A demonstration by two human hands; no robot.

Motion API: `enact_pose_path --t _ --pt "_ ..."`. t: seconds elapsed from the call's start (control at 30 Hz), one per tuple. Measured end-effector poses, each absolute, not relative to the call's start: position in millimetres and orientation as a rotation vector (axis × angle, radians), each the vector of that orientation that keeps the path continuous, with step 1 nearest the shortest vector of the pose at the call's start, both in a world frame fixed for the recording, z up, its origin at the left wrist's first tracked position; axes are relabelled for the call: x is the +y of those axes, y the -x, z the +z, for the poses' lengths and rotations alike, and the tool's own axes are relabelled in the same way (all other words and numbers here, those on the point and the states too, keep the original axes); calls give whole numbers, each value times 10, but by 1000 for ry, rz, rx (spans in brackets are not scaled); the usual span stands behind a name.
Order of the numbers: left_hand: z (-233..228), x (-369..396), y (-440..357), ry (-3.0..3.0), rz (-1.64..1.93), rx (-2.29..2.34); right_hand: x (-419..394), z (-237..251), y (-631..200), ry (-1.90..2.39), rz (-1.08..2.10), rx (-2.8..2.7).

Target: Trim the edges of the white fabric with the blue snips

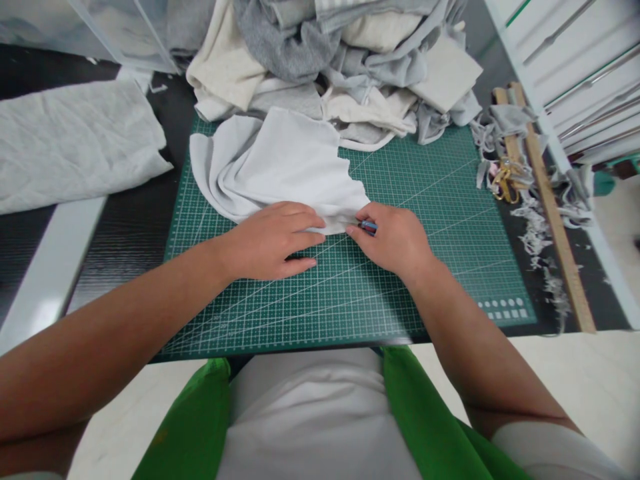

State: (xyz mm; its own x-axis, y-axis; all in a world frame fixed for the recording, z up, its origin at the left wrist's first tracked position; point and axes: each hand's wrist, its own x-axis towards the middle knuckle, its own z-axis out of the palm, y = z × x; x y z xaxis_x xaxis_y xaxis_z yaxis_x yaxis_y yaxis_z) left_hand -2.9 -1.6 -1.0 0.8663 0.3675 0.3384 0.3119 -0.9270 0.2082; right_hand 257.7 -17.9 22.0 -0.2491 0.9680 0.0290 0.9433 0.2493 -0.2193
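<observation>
A piece of white fabric, folded at its left and wavy along its right edge, lies on a green cutting mat. My left hand rests palm down at the fabric's near edge, fingers stretched out and slightly apart. At the fabric's near right corner, my right hand is closed, thumb and forefinger close together. A small tool with blue and red parts shows within its grip; the fingers hide most of it, so I cannot tell its kind. The fingertips touch the fabric's edge.
A heap of grey and cream fabric pieces covers the mat's far edge. Folded grey cloth lies left. To the right are gold-handled scissors, fabric scraps and a wooden strip. A translucent bin stands far left.
</observation>
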Motion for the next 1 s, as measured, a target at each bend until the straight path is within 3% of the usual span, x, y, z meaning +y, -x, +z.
enact_pose_path --t 1.0 --pt "-18 22 35 -2836 532 606 -292 245 -2681 1688 292 -2434"
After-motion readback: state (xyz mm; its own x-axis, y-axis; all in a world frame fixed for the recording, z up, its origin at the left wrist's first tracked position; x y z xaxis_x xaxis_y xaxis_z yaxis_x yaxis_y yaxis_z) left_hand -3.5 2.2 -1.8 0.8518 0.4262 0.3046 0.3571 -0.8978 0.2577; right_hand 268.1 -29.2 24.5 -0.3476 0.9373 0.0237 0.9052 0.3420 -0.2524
